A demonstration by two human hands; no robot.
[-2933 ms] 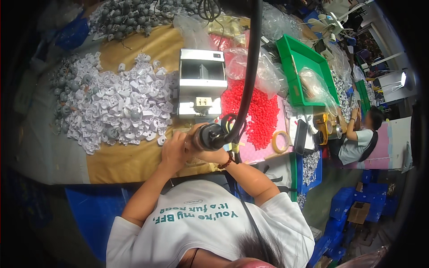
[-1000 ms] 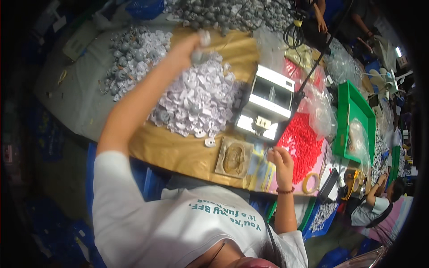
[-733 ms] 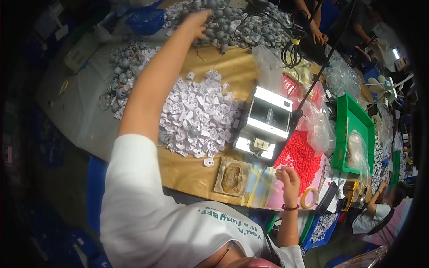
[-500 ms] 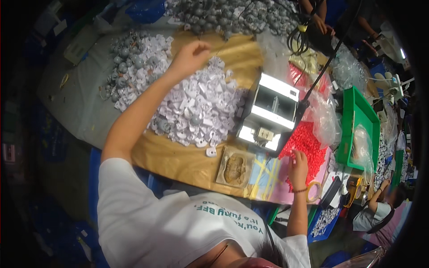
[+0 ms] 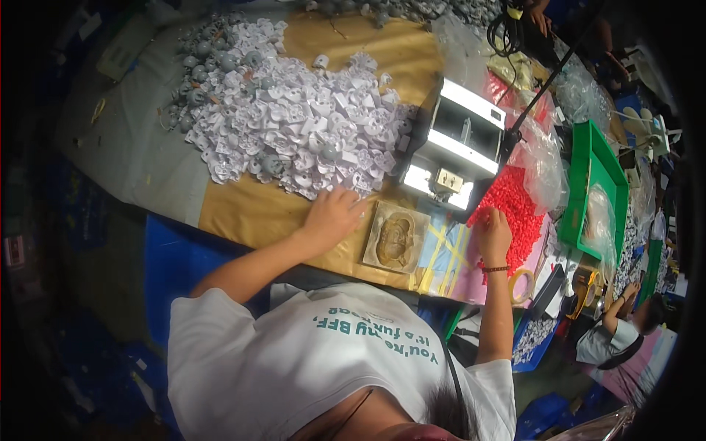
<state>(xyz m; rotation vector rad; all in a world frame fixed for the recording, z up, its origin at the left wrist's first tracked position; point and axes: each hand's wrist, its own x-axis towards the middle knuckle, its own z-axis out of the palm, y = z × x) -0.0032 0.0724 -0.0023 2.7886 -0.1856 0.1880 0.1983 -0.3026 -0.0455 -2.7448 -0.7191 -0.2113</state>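
Observation:
A big heap of white plastic parts point(image 5: 309, 125) covers the brown-papered table. At its near edge my left hand point(image 5: 334, 219) has its fingers closed at a white part, which they mostly hide. My right hand point(image 5: 494, 234) is over a pile of small red pieces point(image 5: 518, 195), fingers curled together at the pile's near left side; a red piece seems to be between them, though the hand hides it. Between both hands stands a small machine with white lit panels point(image 5: 461, 136) and a socket-like block on its front. A square block with a hollowed oval recess point(image 5: 397, 237) lies in front of it.
Grey round parts point(image 5: 198, 70) mix into the heap's left side. A green tray point(image 5: 577, 191) holding a clear bag stands right, near clear plastic bags point(image 5: 540, 165). A tape roll point(image 5: 521, 285) lies by my right wrist. A black cable runs behind the machine. Other people work at the far right.
My left hand has come back from the far side of the white heap to its near edge. My right hand stays at the red pile, fingers drawn closer together. The view has shifted slightly.

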